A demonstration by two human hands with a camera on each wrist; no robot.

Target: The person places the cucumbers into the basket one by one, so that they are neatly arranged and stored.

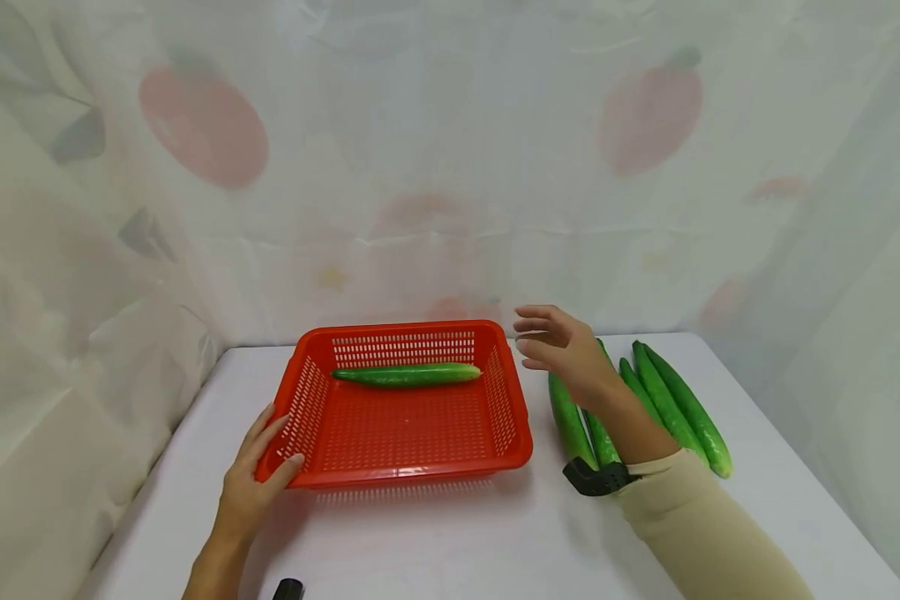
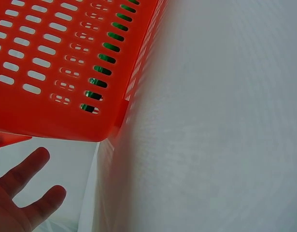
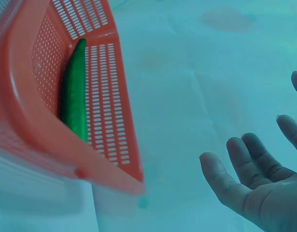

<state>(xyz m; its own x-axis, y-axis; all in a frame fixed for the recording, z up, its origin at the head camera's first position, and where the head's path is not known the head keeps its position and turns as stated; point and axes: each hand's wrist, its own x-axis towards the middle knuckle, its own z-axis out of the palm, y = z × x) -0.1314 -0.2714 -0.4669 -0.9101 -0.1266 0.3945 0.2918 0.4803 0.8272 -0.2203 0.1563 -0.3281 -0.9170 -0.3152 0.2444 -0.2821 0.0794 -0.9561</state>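
A red plastic basket (image 1: pixel 412 433) with slotted walls stands on the white table, and one cucumber (image 1: pixel 408 375) lies lengthwise near its back wall. At the basket's front left corner, my left hand (image 1: pixel 251 479) rests on the rim with its fingers spread and fairly straight. Past the right rim my right hand (image 1: pixel 570 354) hovers in the air, fingers apart and loosely bent, holding nothing. Beneath and beside the right forearm several more cucumbers (image 1: pixel 671 404) lie on the table, some partly hidden by it. The right wrist view shows the cucumber (image 3: pixel 76 96) inside the basket.
The white table (image 1: pixel 450 550) extends in front of the basket and to both sides. Pale sheets with fruit prints (image 1: pixel 435 167) hang behind and at the sides. A black wrist mount (image 1: pixel 596 477) sits on the right arm; a small black object (image 1: pixel 288 589) shows at the bottom edge.
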